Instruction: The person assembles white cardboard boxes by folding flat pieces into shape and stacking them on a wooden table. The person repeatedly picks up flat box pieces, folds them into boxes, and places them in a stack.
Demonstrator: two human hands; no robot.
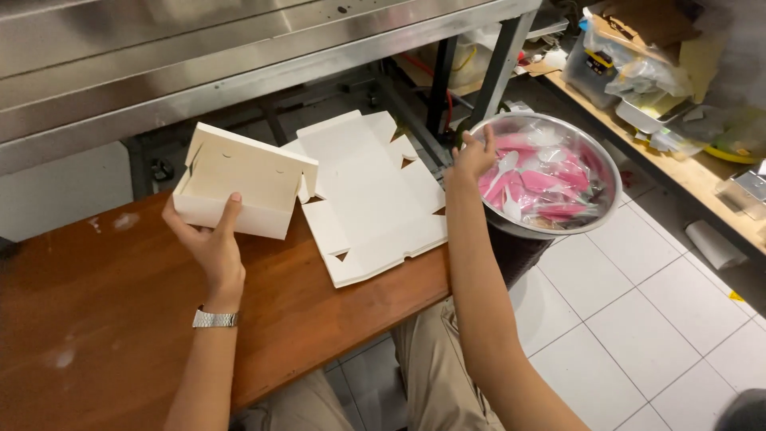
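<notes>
Wooden table (96,319) | left hand (209,239) grips folded white box (239,179) | flat box blanks (371,195) beside | right hand (472,156) fingers spread, reaching into steel bowl (602,203) of pink packets (546,179)

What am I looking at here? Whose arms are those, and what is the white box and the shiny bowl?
There is no machine here, just a person working with two bare hands. The picture comes from a camera worn on that person's head, looking down, so you see their own arms and knees.

The left hand, with a metal wristwatch on the wrist, holds a folded white cardboard box with its top open. Beside it, flat unfolded box sheets lie on the brown wooden table.

The right hand reaches into a shiny metal bowl standing next to the table. The bowl is full of small pink and white packets in clear wrap. I cannot tell whether the fingers have gripped one.

Behind is a steel bench, and on the right a wooden shelf with bags and trays.
</notes>
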